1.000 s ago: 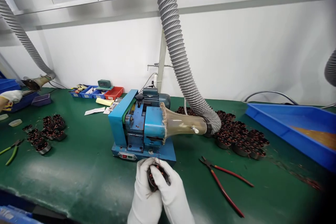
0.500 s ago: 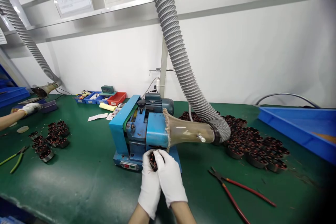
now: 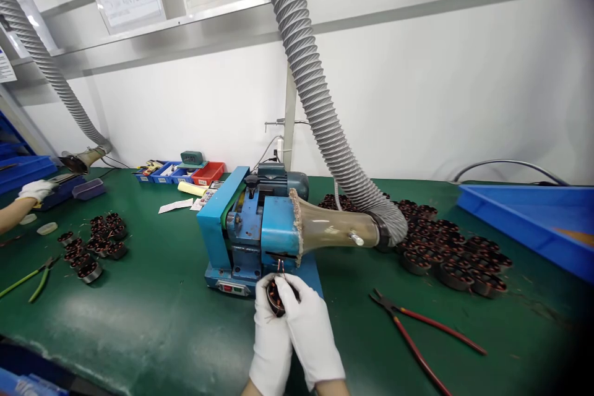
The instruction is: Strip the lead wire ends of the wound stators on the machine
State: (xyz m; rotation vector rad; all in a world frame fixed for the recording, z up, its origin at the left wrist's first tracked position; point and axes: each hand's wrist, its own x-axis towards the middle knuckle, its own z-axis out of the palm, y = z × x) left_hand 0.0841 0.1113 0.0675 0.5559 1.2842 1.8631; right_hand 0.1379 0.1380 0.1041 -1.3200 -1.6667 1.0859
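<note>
Green-handled pliers (image 3: 47, 270): are lying toward the worktop's (image 3: 153, 303) left edge.
Small coil group (image 3: 99, 241): is sitting just behind, to the right.
Blue machine (image 3: 232, 232): is standing mid-worktop.
Left hand (image 3: 271, 337), gloved: is clamping one coil (image 3: 275, 301) between machine and front edge.
Right hand (image 3: 310, 328), gloved: is gripping its right side.
Red-handled pliers (image 3: 394, 310): are lying spread, toward the front edge.
Large coil group (image 3: 440, 250): is sitting farther back.
Blue tray (image 3: 524, 236): is occupying the back right corner.

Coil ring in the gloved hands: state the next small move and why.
Probably ease the coil ring slightly toward the dark slit of the blue machine: the left hand and right hand hold it just in front, and its wire ends point up at that slit.
</note>
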